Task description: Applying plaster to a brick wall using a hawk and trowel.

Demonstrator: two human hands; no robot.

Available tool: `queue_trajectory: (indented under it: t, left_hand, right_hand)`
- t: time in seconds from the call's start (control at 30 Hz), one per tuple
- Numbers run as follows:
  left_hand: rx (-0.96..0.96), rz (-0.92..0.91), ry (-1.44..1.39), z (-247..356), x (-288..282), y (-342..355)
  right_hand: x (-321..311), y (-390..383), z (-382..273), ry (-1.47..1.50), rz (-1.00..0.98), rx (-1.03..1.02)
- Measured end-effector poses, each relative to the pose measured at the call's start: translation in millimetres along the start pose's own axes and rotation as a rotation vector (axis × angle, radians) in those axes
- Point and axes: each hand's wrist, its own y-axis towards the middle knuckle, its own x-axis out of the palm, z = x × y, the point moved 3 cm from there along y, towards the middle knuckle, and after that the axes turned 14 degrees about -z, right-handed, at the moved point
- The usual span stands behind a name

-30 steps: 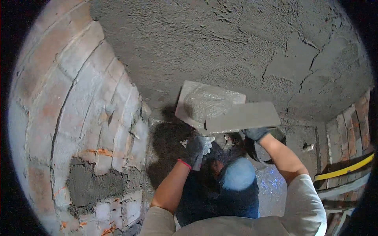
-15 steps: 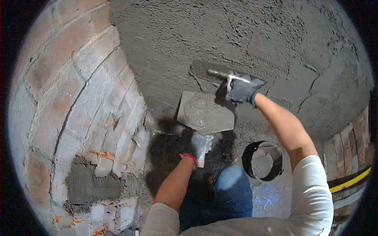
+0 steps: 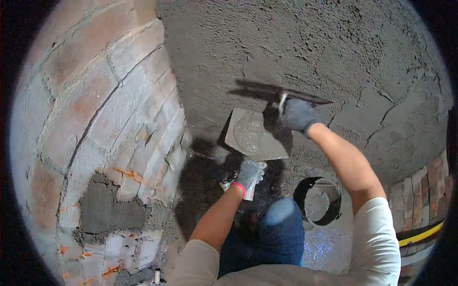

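Observation:
My right hand [image 3: 299, 115], in a dark grey glove, is closed round the handle of a long plastering trowel [image 3: 310, 97]. The trowel's blade lies nearly level across the picture and is tilted so its edge shows; whether it touches the grey plastered wall [image 3: 210, 62] I cannot tell. Lower and to the left, my gloved left hand [image 3: 253, 175] grips a mortar hawk [image 3: 274, 148] from below. A mound of wet mortar [image 3: 249, 134] sits on the hawk's plate. The hawk's handle is mostly hidden in my fingers.
A black bucket [image 3: 338, 195] with grey mortar inside stands at the lower right, beside my knee [image 3: 281, 219]. Brickwork [image 3: 90, 109] rises on the left, with a patch of grey mortar [image 3: 112, 209]. At the right, a yellow strip [image 3: 422, 235] runs along another brick wall [image 3: 424, 186].
The trowel has shifted slightly right, and its blade has tipped from showing its face to nearly edge-on. The hawk stays close below it. The whole view has shifted a little.

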Motion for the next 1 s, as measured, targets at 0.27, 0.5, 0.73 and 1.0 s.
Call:
queue_trajectory:
  t: [0.27,0.5,0.73,1.0]
  left_hand:
    - [-0.027,-0.046,-0.086,-13.5,-2.5,-1.4]
    - [-0.050,-0.033,0.012,-26.6,-7.6,15.9]
    - [-0.056,-0.067,-0.156,-41.8,-2.7,35.4]
    - [0.384,-0.285,0.278,-44.2,-19.9,61.2]
  right_hand:
    - [-74.4,24.5,14.7,0.097,-0.025,-0.048]
    - [-74.9,-30.2,37.5,-0.035,0.429,0.093]
    - [73.7,-73.4,9.3,0.198,-0.135,0.138]
    - [97.5,-101.9,9.1,0.123,-0.064,0.011]
